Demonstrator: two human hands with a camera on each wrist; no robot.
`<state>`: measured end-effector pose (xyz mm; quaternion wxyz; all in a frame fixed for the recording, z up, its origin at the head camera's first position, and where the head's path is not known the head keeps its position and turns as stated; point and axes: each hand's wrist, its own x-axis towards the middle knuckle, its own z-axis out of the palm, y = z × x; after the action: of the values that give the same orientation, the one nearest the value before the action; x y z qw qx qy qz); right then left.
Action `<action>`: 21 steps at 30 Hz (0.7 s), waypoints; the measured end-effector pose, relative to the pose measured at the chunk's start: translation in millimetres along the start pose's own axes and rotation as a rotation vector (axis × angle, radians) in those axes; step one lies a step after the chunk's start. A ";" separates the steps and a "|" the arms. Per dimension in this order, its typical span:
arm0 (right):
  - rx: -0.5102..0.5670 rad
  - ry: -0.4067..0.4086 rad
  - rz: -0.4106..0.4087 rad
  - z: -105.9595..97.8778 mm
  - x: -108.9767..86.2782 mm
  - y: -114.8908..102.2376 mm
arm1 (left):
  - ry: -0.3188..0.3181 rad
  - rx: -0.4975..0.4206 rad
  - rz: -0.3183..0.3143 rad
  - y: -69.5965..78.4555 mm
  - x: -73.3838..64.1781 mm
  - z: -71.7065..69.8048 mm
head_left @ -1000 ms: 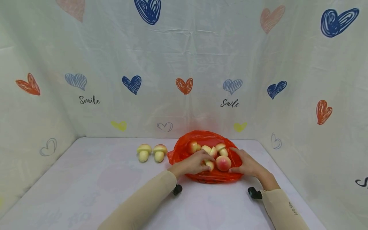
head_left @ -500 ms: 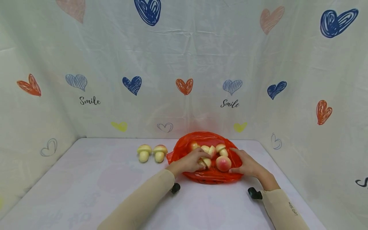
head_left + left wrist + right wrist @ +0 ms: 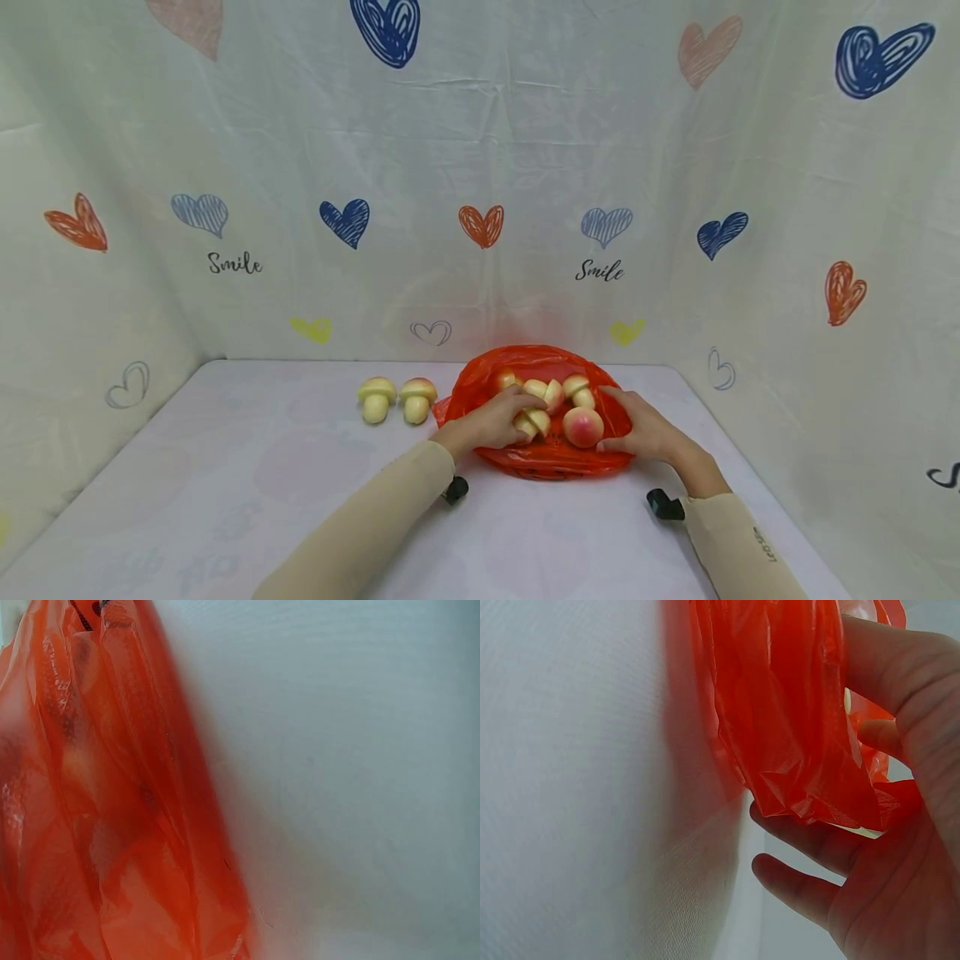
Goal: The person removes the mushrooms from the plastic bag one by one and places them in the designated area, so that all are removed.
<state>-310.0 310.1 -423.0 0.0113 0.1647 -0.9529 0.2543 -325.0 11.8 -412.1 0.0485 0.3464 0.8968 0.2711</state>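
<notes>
A red plastic bag [image 3: 555, 468] lies on the table with its mouth open toward me. Several mushrooms [image 3: 583, 427], with pale yellow stems and pinkish caps, are inside. My left hand [image 3: 491, 421] reaches into the bag's left side and grips one mushroom [image 3: 536, 423] between thumb and fingers. At the right rim, my right hand [image 3: 645, 429] pinches the bag's edge; the right wrist view shows the red plastic [image 3: 787, 712] between thumb and fingers. Only the bag's outer side [image 3: 112, 795] shows in the left wrist view, so the left fingers are hidden there.
Two more mushrooms, one greenish [image 3: 376, 400] and one pinkish-capped [image 3: 417, 400], stand side by side left of the bag. A white table [image 3: 225, 475] reaches back to a heart-printed curtain [image 3: 405, 275].
My left hand has drawn slightly left inside the bag, and the mushroom in its fingers has shifted left with it. The right hand stays at the rim.
</notes>
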 end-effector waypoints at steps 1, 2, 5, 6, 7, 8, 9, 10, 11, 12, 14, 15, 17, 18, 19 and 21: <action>0.002 -0.002 0.003 -0.1 0.2 -0.2 | 0.004 0.003 0.006 -0.1 -0.1 0.0; 0.005 -0.006 0.007 -0.2 0.4 -0.4 | 0.007 0.007 0.010 -0.4 -0.3 0.1; 0.014 -0.013 0.020 -0.3 0.8 -0.7 | 0.016 0.014 0.023 -1.3 -0.7 0.1; 0.014 -0.013 0.019 -0.3 1.0 -0.3 | 0.018 0.016 0.026 -1.5 -0.8 0.0; 0.014 -0.013 0.018 -0.2 1.2 -0.3 | 0.018 0.014 0.025 -1.5 -1.3 -0.3; 0.014 -0.013 0.017 -0.1 1.3 -0.1 | 0.019 0.011 0.022 -1.7 -1.7 -0.6; 0.013 -0.013 0.019 0.1 1.6 0.1 | 0.021 0.009 0.024 -1.7 -2.0 -1.2; 0.012 -0.014 0.018 0.1 1.9 0.3 | 0.025 0.008 0.028 -1.7 -2.4 -1.9; 0.012 -0.015 0.019 0.1 2.2 0.6 | 0.029 0.005 0.030 -1.8 -2.9 -2.3; 0.012 -0.015 0.019 0.2 2.1 0.4 | 0.033 -0.003 0.030 -1.6 -3.5 -3.1; 0.012 -0.017 0.024 0.1 1.9 0.1 | 0.041 -0.022 0.032 -1.1 -4.9 -4.7; 0.014 -0.018 0.027 0.0 1.7 -0.1 | 0.048 -0.032 0.034 -0.6 -5.9 -5.6; 0.010 -0.015 0.028 0.1 1.5 0.1 | 0.061 -0.058 0.031 0.7 -8.2 -7.5; 0.006 -0.014 0.026 0.0 1.2 0.1 | 0.068 -0.069 0.030 1.5 -9.4 -8.4; 0.004 -0.013 0.025 0.0 0.9 0.2 | 0.074 -0.076 0.032 2.1 -10.5 -9.3; -0.002 -0.011 0.021 0.1 0.4 0.5 | 0.087 -0.083 0.036 2.9 -12.8 -11.1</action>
<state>-310.5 310.3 -423.2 0.0037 0.1562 -0.9549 0.2526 -316.7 0.3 -402.5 0.0189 0.3480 0.8796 0.3239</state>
